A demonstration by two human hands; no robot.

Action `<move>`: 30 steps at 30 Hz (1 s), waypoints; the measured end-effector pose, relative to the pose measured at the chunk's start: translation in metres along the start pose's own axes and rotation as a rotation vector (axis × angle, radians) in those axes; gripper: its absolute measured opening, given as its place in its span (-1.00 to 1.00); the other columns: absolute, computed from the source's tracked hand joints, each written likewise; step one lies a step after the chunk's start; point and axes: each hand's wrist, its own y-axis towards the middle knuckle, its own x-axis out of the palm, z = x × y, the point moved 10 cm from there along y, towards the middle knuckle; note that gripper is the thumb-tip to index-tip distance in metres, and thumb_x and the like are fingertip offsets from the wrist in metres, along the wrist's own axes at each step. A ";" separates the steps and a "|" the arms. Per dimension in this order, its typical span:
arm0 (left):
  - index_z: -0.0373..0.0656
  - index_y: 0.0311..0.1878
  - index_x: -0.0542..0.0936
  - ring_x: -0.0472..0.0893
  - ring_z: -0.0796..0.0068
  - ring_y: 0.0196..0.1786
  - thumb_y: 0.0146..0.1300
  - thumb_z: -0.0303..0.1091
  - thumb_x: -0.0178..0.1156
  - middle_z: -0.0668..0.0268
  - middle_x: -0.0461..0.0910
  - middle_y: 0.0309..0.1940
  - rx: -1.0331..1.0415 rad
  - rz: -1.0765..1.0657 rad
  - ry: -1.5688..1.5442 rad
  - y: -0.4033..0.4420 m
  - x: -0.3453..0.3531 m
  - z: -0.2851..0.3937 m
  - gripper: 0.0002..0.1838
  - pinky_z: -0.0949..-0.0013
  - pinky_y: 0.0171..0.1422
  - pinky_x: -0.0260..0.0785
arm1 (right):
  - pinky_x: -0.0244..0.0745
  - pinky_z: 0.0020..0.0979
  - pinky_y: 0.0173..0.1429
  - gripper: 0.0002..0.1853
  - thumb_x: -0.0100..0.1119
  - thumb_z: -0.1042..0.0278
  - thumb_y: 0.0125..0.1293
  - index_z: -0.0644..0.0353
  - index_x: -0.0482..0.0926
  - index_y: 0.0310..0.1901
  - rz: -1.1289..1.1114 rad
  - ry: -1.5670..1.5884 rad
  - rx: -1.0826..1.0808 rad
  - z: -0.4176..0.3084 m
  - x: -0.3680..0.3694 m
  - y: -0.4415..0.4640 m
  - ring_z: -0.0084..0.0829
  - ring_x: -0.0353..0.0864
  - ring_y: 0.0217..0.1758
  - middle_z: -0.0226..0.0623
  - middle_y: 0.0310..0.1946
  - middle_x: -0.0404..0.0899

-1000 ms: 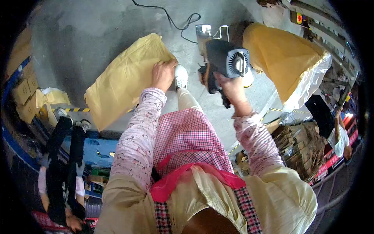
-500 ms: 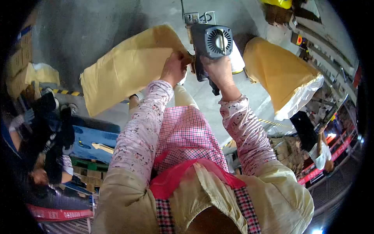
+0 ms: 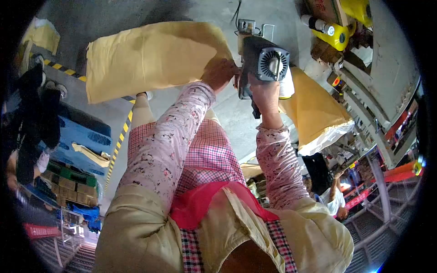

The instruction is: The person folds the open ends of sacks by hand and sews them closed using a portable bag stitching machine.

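My right hand is wrapped around the handle of a dark handheld bag sewing machine, whose round vented motor end faces me. A white thread cone shows on the machine's right side. My left hand, in shadow, pinches the edge of a tan paper sack close to the machine's left side. The sack stretches out to the left, flat and slightly creased. Where its edge meets the machine is hidden by my fingers. To the right of the machine stands another tan paper sack with a white liner showing at its end.
A metal bracket with a cable is beyond the machine. Yellow containers and a metal frame are at right. Yellow-black floor tape runs at left, near a blue pallet and a person in dark clothes. Another person is at right.
The view has turned. The machine and both my hands sit a little farther right and lower in the picture. The left sack now lies more level, still held at its edge.
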 end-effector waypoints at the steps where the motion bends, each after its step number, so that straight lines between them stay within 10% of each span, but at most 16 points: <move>1: 0.00 -0.20 0.59 0.51 0.16 -0.10 0.04 -0.50 0.02 0.20 0.57 -0.25 0.007 -0.011 -0.001 0.000 -0.003 0.003 -0.73 0.14 0.05 0.30 | 0.41 -0.35 -0.40 -0.81 0.24 0.38 0.05 0.33 0.53 -0.38 0.012 -0.029 -0.059 -0.002 -0.002 0.000 -0.33 0.54 -0.49 -0.19 -0.56 0.54; 10: 0.06 -0.13 0.58 0.53 0.24 -0.10 0.10 -0.45 0.00 0.26 0.58 -0.19 -0.020 -0.109 0.168 0.006 0.031 -0.006 -0.71 0.19 0.03 0.34 | 0.27 -0.50 -0.59 -0.89 0.20 0.46 0.08 0.26 0.47 -0.43 0.026 0.150 0.067 0.011 -0.009 0.000 -0.57 0.38 -0.69 -0.41 -0.64 0.46; 12: 0.09 -0.17 0.54 0.55 0.26 -0.14 0.11 -0.40 0.04 0.29 0.59 -0.24 -0.020 -0.070 0.164 0.010 0.035 -0.009 -0.78 0.17 0.03 0.34 | 0.44 -0.28 -0.28 -0.75 0.23 0.36 0.05 0.38 0.55 -0.30 0.024 0.078 0.034 0.019 -0.007 0.005 -0.18 0.62 -0.38 -0.08 -0.47 0.61; 15: 0.14 -0.23 0.49 0.58 0.28 -0.20 0.13 -0.31 0.09 0.35 0.59 -0.30 -0.029 -0.026 0.158 0.006 0.040 -0.013 -0.87 0.14 0.02 0.36 | 0.28 -0.51 -0.57 -0.88 0.19 0.43 0.09 0.26 0.47 -0.43 0.037 0.080 -0.091 0.006 -0.004 0.003 -0.57 0.39 -0.68 -0.41 -0.66 0.45; 20: 0.17 -0.18 0.53 0.63 0.30 -0.23 0.11 -0.32 0.10 0.37 0.61 -0.38 -0.184 -0.119 0.128 0.005 0.008 -0.009 -0.81 0.18 -0.18 0.43 | 0.29 -0.47 -0.57 -0.86 0.19 0.41 0.09 0.27 0.46 -0.47 0.041 0.090 -0.053 0.012 -0.004 0.003 -0.56 0.39 -0.70 -0.42 -0.71 0.43; 22: 0.22 -0.13 0.56 0.61 0.20 -0.22 0.12 -0.47 0.03 0.28 0.61 -0.30 -0.132 -0.157 0.097 0.007 0.014 -0.007 -0.69 0.17 -0.17 0.50 | 0.46 -0.24 -0.29 -0.76 0.23 0.30 0.06 0.37 0.56 -0.37 0.054 -0.027 -0.065 0.007 -0.007 0.003 -0.11 0.64 -0.36 -0.04 -0.49 0.60; 23: 0.22 -0.13 0.56 0.61 0.20 -0.22 0.12 -0.47 0.03 0.28 0.61 -0.30 -0.132 -0.153 0.098 0.008 0.015 -0.010 -0.69 0.17 -0.17 0.50 | 0.29 -0.46 -0.58 -0.83 0.20 0.39 0.09 0.28 0.46 -0.52 0.063 -0.024 -0.132 0.001 -0.006 0.004 -0.55 0.42 -0.70 -0.37 -0.70 0.46; 26: 0.22 -0.06 0.54 0.60 0.23 -0.17 0.14 -0.46 0.02 0.32 0.61 -0.22 -0.064 -0.111 -0.067 0.008 0.006 -0.002 -0.66 0.19 -0.09 0.46 | 0.30 -0.45 -0.58 -0.83 0.20 0.38 0.08 0.27 0.46 -0.51 0.054 -0.090 -0.085 0.002 -0.001 0.004 -0.54 0.43 -0.69 -0.37 -0.71 0.46; 27: 0.17 -0.02 0.52 0.57 0.24 -0.09 0.15 -0.44 0.01 0.32 0.59 -0.14 -0.111 -0.157 0.020 0.007 0.008 -0.005 -0.65 0.16 0.00 0.40 | 0.46 -0.19 -0.30 -0.75 0.22 0.29 0.06 0.37 0.55 -0.41 0.073 -0.088 -0.077 0.001 -0.004 0.004 -0.04 0.62 -0.38 -0.02 -0.51 0.59; 30: 0.06 0.04 0.49 0.49 0.25 0.06 0.15 -0.42 -0.01 0.29 0.54 -0.03 -0.164 -0.043 0.091 -0.022 0.007 -0.018 -0.64 0.11 0.14 0.27 | 0.46 -0.21 -0.33 -0.76 0.22 0.30 0.04 0.36 0.55 -0.43 0.070 -0.043 -0.072 0.018 0.007 0.008 -0.05 0.62 -0.40 -0.03 -0.52 0.59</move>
